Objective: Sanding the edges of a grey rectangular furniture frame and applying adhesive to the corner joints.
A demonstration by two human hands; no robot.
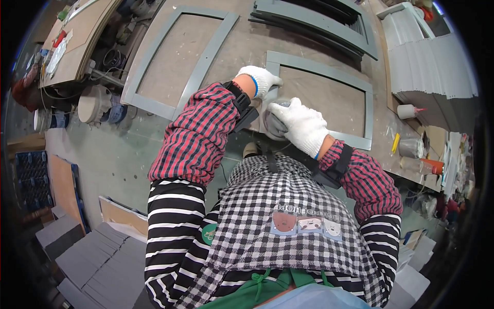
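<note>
Right hand (304, 122) clamped on a rounded grey tool (275, 126) at centre of view. Grey door-like frame (324, 69) lies flat on the worktable (247, 44), upper centre to right; tool at its left member. Left hand (261, 80), fingers curled, sits just above the tool; cannot tell what it grips. Step in hand, judged: smoothing that member. Next move calls for level, even pressure, frame steadied.

1. You are using two gloved hands (304, 125) and one round grey tool (274, 126).
2. Two single grey frames (205, 62) are lying on your bench (248, 47).
3. One frame stack (319, 24) is lying near the bench's right edge.
</note>
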